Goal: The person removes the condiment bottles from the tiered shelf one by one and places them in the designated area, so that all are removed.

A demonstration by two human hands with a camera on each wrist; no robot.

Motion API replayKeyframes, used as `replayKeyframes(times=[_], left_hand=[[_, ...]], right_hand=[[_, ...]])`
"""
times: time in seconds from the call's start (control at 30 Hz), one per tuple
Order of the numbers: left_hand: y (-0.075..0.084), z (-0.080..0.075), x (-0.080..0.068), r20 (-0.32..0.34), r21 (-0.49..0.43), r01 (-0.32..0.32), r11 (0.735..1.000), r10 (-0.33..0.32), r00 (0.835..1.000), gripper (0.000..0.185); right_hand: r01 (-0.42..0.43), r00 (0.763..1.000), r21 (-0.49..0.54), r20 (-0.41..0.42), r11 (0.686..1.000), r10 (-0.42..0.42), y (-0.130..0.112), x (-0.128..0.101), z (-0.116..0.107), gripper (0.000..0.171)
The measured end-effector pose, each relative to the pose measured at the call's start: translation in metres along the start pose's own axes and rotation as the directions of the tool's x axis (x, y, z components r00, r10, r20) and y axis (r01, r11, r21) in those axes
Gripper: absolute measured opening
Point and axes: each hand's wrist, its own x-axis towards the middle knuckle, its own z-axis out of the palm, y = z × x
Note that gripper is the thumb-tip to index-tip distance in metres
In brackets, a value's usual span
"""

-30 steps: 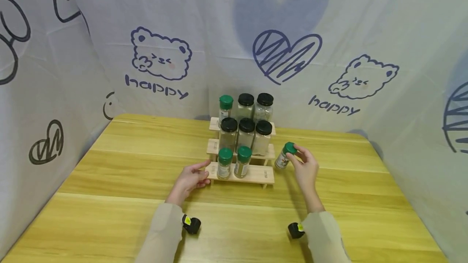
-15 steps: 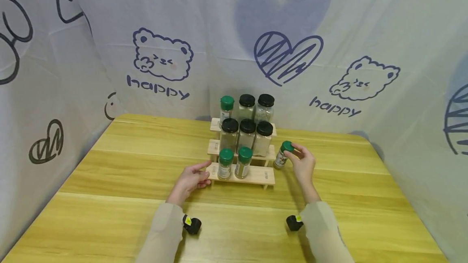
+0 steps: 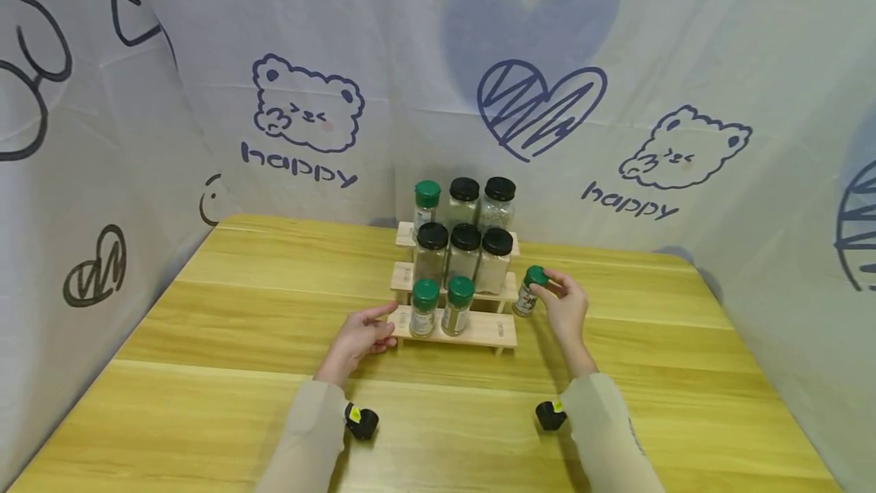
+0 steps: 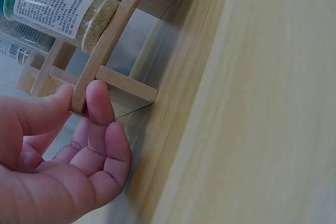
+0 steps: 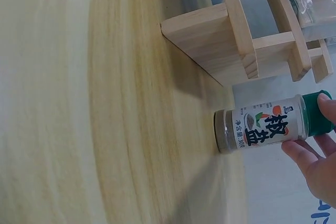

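My left hand (image 3: 359, 337) pinches the left end of the front step of a three-tier wooden rack (image 3: 486, 328); in the left wrist view the thumb lies on top and a finger curls beneath the board. My right hand (image 3: 566, 310) grips a spice jar (image 5: 268, 123) by its green cap, just right of the rack. That jar is upright, its base right at the tabletop, its label facing the right wrist camera. Two green-capped jars, a left one (image 3: 423, 309) and a right one (image 3: 457, 306), stand on the front step, with bare board to their right.
Black-lidded jars (image 3: 465, 253) fill the middle step. On the top step stand a green-capped jar (image 3: 426, 204) and two black-lidded ones. The wooden table (image 3: 239, 310) ends at a printed curtain (image 3: 424, 59) behind the rack.
My right hand has shifted slightly left with the spice jar, bringing it closer to the rack and more upright. The left hand keeps its hold on the rack's front step.
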Motion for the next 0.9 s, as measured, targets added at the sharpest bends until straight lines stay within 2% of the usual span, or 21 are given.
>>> replayKeyframes(times=[0.5,0.9], left_hand=[[-0.002,0.0,0.0,-0.015,0.023,-0.006,1.0,0.006,1.0,0.041],[0.001,0.0,-0.002,-0.02,0.025,0.011,1.0,-0.01,1.0,0.04]], right_hand=[[0.044,0.998,0.01,0.04,0.999,-0.044,-0.001,-0.003,-0.003,0.032],[-0.003,1.0,0.075,-0.005,0.997,0.003,-0.003,-0.016,-0.012,0.034]])
